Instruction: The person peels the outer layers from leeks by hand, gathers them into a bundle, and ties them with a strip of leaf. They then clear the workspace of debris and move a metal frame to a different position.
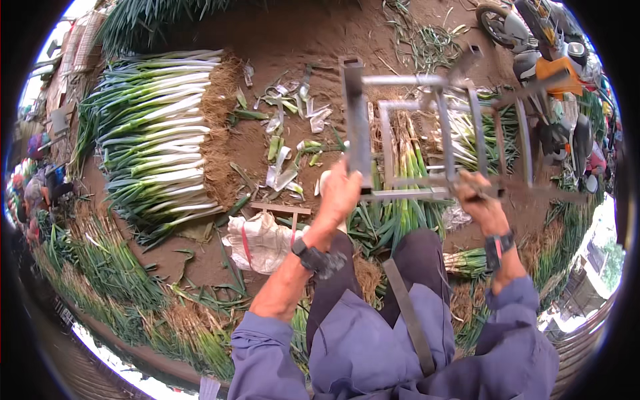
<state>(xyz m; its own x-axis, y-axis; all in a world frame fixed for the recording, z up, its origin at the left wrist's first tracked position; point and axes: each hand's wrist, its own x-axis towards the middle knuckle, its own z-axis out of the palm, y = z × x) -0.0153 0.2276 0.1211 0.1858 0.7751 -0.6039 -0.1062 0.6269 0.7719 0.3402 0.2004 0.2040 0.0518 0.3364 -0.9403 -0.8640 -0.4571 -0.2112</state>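
A welded frame of square metal tubing (356, 125) is held up in front of me, slightly blurred. My left hand (341, 192) is closed on the lower end of its thick left bar. Around the lower bars, near the middle, my right hand (477, 202) is closed. Behind the tubing, on the ground, lies a bunch of green onions (411, 155), partly covered by the bars. More long onions (462, 135) show through the frame's right side. To the left, a wide row of white-stemmed green onions (155, 135) lies with its roots (220, 120) towards the middle.
Peeled leaves and plastic scraps (280, 167) litter the dirt ground. A white woven sack (262, 242) with red straps sits left of my knees. Motorbikes (525, 65) stand at the upper right. Onion bundles (110, 255) line the lower left, with people (37, 192) beyond.
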